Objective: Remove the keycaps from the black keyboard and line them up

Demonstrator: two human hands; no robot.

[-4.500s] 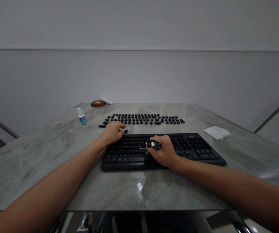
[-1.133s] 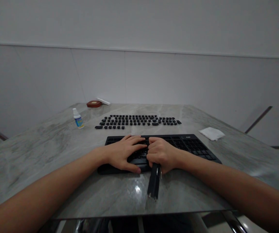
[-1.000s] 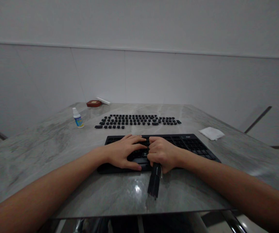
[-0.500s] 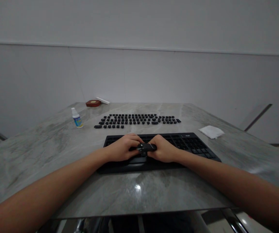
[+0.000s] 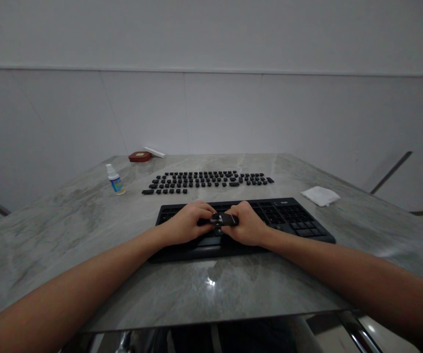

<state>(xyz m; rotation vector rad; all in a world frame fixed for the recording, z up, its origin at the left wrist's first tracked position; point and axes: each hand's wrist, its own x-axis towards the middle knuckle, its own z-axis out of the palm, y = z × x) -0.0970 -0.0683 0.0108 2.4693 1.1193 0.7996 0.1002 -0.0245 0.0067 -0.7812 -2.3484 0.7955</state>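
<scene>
A black keyboard (image 5: pixel 197 253) lies flat in front of me on the marbled table. My right hand (image 5: pixel 249 225) is closed around a small black tool (image 5: pixel 230 219) with a rounded body, held just over the middle of the keyboard. At the tool's left end, my left hand (image 5: pixel 187 223) has its thumb and fingers drawn together in a pinch. What sits between those fingertips is too small and dark to make out. Behind the keyboard, loose black keycaps (image 5: pixel 234 184) lie in rows on the table.
A small white spray bottle (image 5: pixel 116 182) with a blue label stands to the left. At the far left are a reddish-brown case (image 5: pixel 140 157) and a flat white object (image 5: pixel 155 152). A folded white cloth or tissue (image 5: pixel 320 196) lies to the right. The wall (image 5: pixel 211 113) closes off the back.
The tool has tilted slightly between my hands, its left end now a little higher. My hands keep nearly the same place on the keyboard. The view has shifted slightly.
</scene>
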